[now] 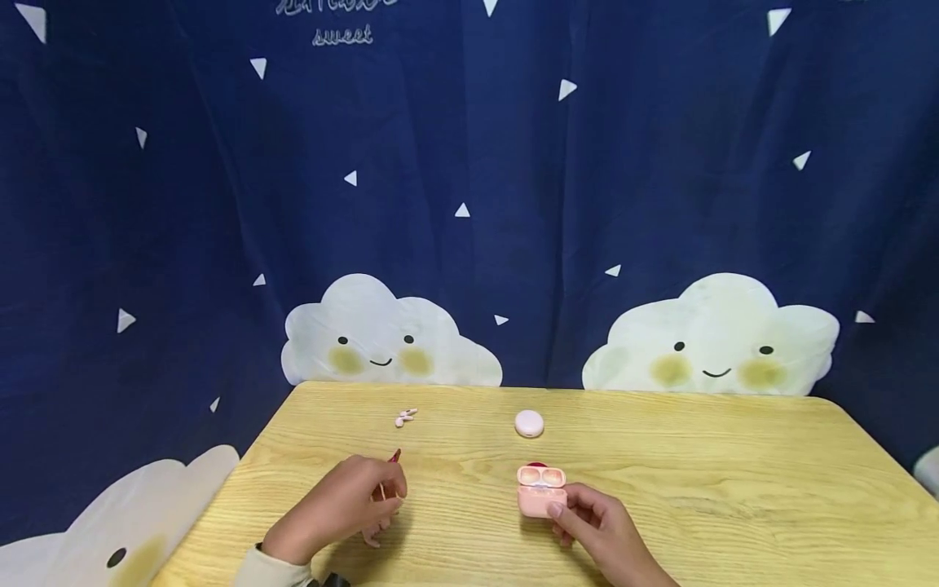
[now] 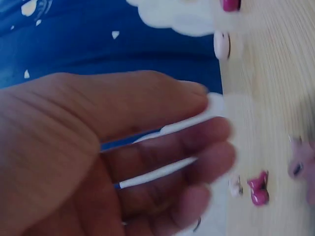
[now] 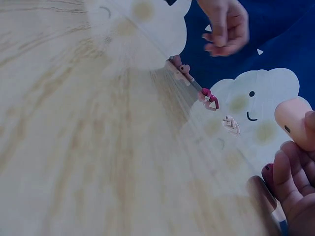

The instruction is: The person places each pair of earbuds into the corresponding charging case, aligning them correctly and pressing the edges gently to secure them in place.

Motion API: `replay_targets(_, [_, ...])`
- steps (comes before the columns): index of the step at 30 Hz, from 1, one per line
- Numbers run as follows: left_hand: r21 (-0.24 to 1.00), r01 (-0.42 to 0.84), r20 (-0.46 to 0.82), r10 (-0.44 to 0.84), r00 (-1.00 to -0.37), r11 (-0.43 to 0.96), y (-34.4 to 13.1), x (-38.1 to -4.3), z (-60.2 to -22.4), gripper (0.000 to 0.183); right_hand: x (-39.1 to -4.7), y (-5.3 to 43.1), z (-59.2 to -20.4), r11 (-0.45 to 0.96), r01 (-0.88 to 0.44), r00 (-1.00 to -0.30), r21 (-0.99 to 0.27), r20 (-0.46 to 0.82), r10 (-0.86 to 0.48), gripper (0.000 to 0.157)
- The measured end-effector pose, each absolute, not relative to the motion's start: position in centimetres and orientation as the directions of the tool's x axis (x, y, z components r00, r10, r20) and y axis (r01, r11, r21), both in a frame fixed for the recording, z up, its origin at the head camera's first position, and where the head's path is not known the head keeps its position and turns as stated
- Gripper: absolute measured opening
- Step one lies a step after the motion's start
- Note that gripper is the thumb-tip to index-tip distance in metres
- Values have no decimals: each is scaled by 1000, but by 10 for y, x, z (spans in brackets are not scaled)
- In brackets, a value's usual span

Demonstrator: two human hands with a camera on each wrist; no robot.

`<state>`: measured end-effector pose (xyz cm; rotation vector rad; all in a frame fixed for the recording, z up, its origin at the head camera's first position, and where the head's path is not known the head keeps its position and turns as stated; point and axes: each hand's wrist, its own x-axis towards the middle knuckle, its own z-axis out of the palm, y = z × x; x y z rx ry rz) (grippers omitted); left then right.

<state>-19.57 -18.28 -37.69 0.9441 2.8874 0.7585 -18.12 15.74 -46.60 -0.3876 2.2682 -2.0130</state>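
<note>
My right hand (image 1: 597, 522) holds a pink earbud case (image 1: 539, 501) by its side, thumb at the front, lid raised. In the right wrist view only one rounded end of that case (image 3: 293, 120) shows. My left hand (image 1: 355, 499) hovers over the table's left half with relaxed fingers and nothing between them. Under and beside it are magenta earbuds (image 2: 258, 188) and a dusky pink earbud (image 2: 302, 169), both partly hidden in the head view. Pale pink earbuds (image 1: 403, 418) lie farther back.
A round pale pink case (image 1: 529, 423) sits toward the back of the wooden table (image 1: 697, 456). Just behind the held case, a magenta case (image 1: 537, 465) is mostly hidden. A dark blue curtain (image 1: 469, 163) with clouds hangs behind the table.
</note>
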Motion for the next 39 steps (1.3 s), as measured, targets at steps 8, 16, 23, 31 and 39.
replay_targets(8, [344,497,77,504,-860,797,-200,-195,-386,21,-181,159,-466,111,-100,-973,-989,73,-221,29])
replay_targets(16, [289,407,27,417,-908,867,-202,-191,-389,26,-181,161,-466,123,-85,-975,-989,58,-213,30])
replay_targets(23, [275,400,23,410,-912,874,-202,-192,-394,26,-181,160,-466,125,-86,-976,-988,58,-210,29])
replay_targets(31, [270,425,27,434,-900,864,-202,-193,-400,25,-182,159,-467,119,-101,-972,-988,73,-224,29])
replay_targets(39, [259,444,37,450,-892,858,-203,-193,-404,25,-182,158,-470,106,-93,-969,-990,65,-240,30])
